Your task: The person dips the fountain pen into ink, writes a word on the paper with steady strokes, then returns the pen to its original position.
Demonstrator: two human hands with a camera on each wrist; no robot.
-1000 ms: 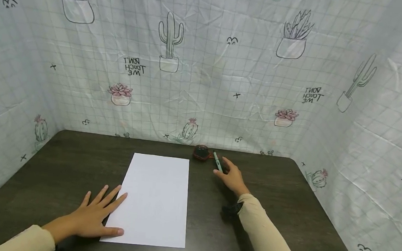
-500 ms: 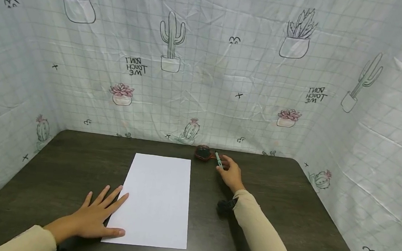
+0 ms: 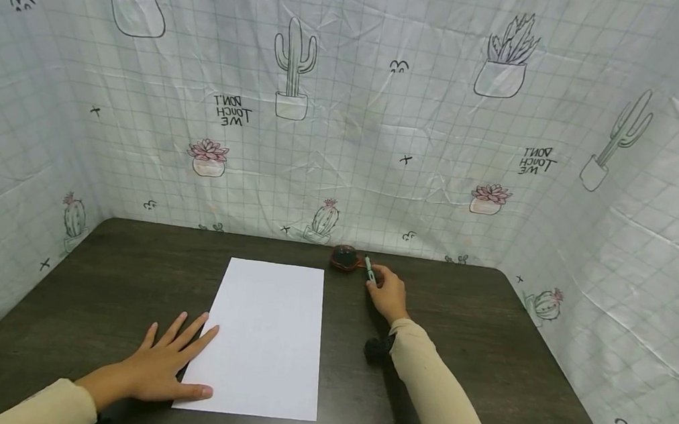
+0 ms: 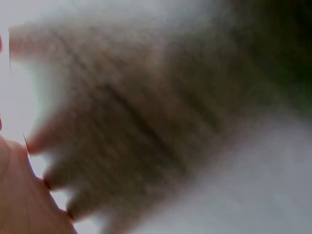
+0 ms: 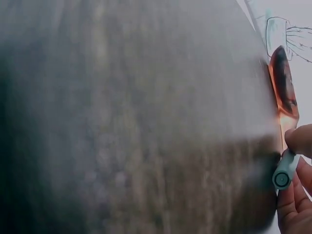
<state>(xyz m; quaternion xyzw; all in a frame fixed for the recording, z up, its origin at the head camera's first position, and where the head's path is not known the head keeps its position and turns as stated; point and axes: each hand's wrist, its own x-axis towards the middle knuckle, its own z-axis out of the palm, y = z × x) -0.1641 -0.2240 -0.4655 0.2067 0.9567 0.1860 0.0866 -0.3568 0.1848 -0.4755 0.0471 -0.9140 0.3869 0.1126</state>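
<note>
A blank white sheet of paper [image 3: 264, 340] lies on the dark table. My left hand [image 3: 159, 364] rests flat with fingers spread, its thumb and fingertips over the paper's left edge; the left wrist view is mostly blur. Toward the back of the table, my right hand [image 3: 389, 294] pinches a pale green pen [image 3: 370, 268] between thumb and fingers. In the right wrist view the pen's round end [image 5: 282, 180] points toward the camera. Just left of the pen lies a dark, roundish thing with an orange-red rim [image 3: 345, 257] and a thin orange part reaching toward the hand.
The dark wooden table [image 3: 484, 359] ends at a white cloth [image 3: 372, 120] with cactus drawings, which hangs behind it and at both sides. A black band [image 3: 379, 348] sits at my right wrist.
My right hand has moved in slightly around the pen, its fingers and thumb closing on it. The left hand and the paper stay put; the view has shifted a little.
</note>
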